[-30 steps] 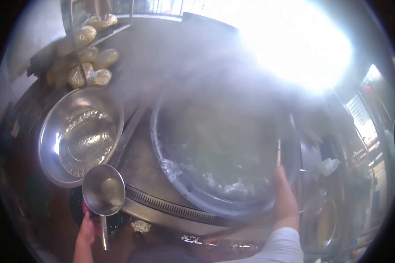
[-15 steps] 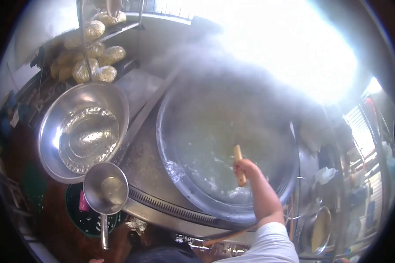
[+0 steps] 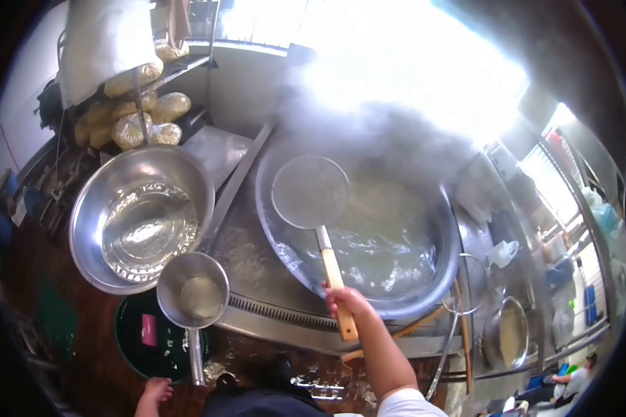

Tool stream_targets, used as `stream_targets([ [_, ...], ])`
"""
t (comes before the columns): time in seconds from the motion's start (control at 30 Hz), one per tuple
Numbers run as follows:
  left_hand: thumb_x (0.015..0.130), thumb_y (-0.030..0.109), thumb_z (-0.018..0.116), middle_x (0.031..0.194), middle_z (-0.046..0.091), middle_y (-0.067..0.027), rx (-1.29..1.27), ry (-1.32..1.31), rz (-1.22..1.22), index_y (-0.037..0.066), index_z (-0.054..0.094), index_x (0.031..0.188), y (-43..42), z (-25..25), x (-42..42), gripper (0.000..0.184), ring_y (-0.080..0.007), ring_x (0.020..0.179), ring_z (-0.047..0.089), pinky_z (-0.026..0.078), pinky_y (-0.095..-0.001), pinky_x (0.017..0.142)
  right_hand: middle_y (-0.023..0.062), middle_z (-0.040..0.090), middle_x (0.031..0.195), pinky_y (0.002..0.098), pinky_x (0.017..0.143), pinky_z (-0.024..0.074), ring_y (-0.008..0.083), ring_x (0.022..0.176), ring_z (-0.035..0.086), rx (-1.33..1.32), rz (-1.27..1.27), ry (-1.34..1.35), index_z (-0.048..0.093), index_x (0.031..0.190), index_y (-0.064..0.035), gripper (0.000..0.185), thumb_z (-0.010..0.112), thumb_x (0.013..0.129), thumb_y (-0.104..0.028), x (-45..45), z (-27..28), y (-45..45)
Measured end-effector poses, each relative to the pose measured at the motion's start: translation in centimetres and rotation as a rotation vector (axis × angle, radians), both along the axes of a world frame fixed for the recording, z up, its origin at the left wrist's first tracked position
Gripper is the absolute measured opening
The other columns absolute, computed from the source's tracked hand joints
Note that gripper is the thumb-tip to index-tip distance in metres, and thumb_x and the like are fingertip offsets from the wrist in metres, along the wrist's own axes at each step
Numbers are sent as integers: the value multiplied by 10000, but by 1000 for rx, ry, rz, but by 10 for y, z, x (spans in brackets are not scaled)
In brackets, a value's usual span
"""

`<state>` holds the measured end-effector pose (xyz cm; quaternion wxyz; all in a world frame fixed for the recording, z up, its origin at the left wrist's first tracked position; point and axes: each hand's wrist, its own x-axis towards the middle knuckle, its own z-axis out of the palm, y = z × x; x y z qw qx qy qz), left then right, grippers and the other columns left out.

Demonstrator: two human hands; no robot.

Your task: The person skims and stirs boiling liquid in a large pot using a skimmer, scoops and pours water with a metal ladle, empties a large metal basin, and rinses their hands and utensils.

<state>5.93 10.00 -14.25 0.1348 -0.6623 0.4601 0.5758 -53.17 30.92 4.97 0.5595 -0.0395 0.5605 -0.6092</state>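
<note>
My right hand [image 3: 348, 304] is wrapped round the wooden handle of a round mesh skimmer [image 3: 310, 192]. The skimmer's head is over the left part of a large steaming pot [image 3: 396, 243] of bubbling liquid. My left hand [image 3: 158, 390] is low at the left, its fingers loosely bent and apart, with nothing in it. Close above it is a green tub [image 3: 133, 340] with a pink object [image 3: 148, 329] in it. A metal saucepan [image 3: 200, 292] with a little liquid overlaps the edge of a wide steel basin [image 3: 146, 222].
Filled plastic bags [image 3: 132, 130] are stacked on a rack at the upper left. To the right stand a pot [image 3: 509, 333] with pale contents and a wire-ring tool [image 3: 466, 285]. A person [image 3: 574, 382] is far off at the lower right. Steam covers the upper middle.
My right hand has lifted the skimmer out of the liquid and moved left and down. My left hand, nearly out of view half a second ago, shows more. The view has shifted.
</note>
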Motion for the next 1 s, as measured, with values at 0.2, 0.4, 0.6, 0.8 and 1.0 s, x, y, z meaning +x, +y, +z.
stream_targets([
  [0.2, 852, 382, 587, 850, 653, -110, 115, -83, 60, 98, 574, 1064, 20, -45, 40, 354, -212, 635, 623, 488, -362, 543, 15, 496, 676, 293, 446, 456, 129, 482, 502, 89, -18, 158, 442, 1210, -76, 395, 604, 876, -210, 120, 19, 44],
  [0.4, 842, 387, 587, 831, 648, -109, 197, -62, 19, 94, 566, 1060, 17, -74, 56, 366, -212, 625, 617, 475, -360, 533, -4, 508, 689, 240, 445, 440, 84, 502, 488, 254, -178, 590, 477, 1189, -89, 363, 614, 853, -85, 185, -29, 56],
  [0.6, 852, 363, 575, 809, 645, -104, 53, 39, 66, 84, 567, 1059, -13, -53, 34, 347, -205, 617, 614, 474, -345, 517, -1, 545, 793, 235, 624, 427, 77, 683, 486, 366, -92, 1127, 550, 1086, -57, 286, 648, 820, -100, 188, -32, 82],
  [0.8, 876, 339, 543, 871, 633, -148, 80, 10, 26, 95, 481, 1157, -37, -63, 24, 377, -265, 664, 600, 480, -436, 585, 44, 589, 775, 277, 579, 464, 140, 634, 557, 283, -247, 907, 548, 1051, -49, 300, 669, 794, -144, 152, -38, 80],
  [1.0, 870, 350, 552, 848, 625, -134, 118, -34, 84, 110, 476, 1148, -24, -66, 21, 375, -272, 649, 601, 469, -438, 569, 4, 531, 659, 251, 432, 435, 104, 496, 524, 425, -584, 855, 525, 973, -40, 207, 608, 800, -116, 9, 25, 127],
])
